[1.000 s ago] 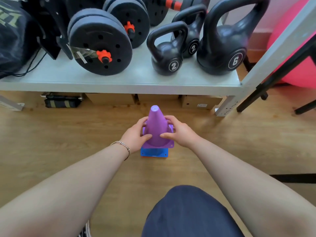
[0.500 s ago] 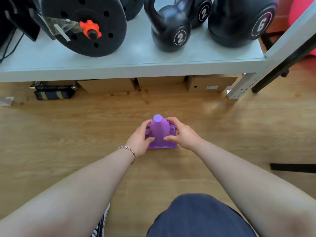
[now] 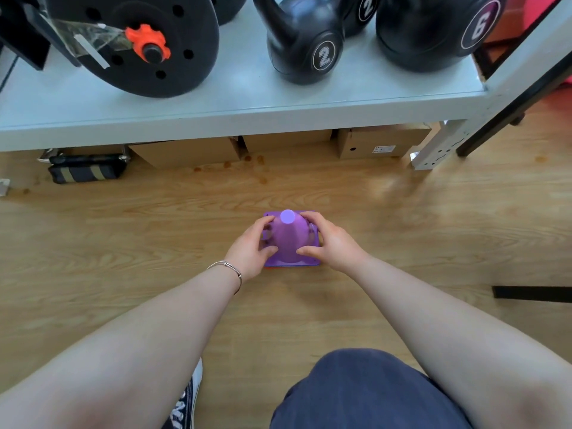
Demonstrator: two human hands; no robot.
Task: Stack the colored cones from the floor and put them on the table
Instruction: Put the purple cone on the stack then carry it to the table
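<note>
A purple cone (image 3: 288,239) stands upright on the wooden floor, seen from almost straight above. Thin blue and red edges of other cones (image 3: 292,266) show under its square base, so it tops a stack. My left hand (image 3: 252,250) grips the cone's left side, with the thumb on its front. My right hand (image 3: 328,241) grips the right side the same way. The grey table (image 3: 247,109) stands just beyond the stack.
On the table sit a black weight plate with an orange collar (image 3: 145,48) and kettlebells marked 2 (image 3: 305,44) and 6 (image 3: 433,32). Cardboard boxes (image 3: 382,144) and a black strap bundle (image 3: 86,168) lie under it. My knee (image 3: 362,394) is at the bottom.
The purple cone has gone down over the blue cone until only thin edges show beneath it. My view has tilted down and moved closer over the stack.
</note>
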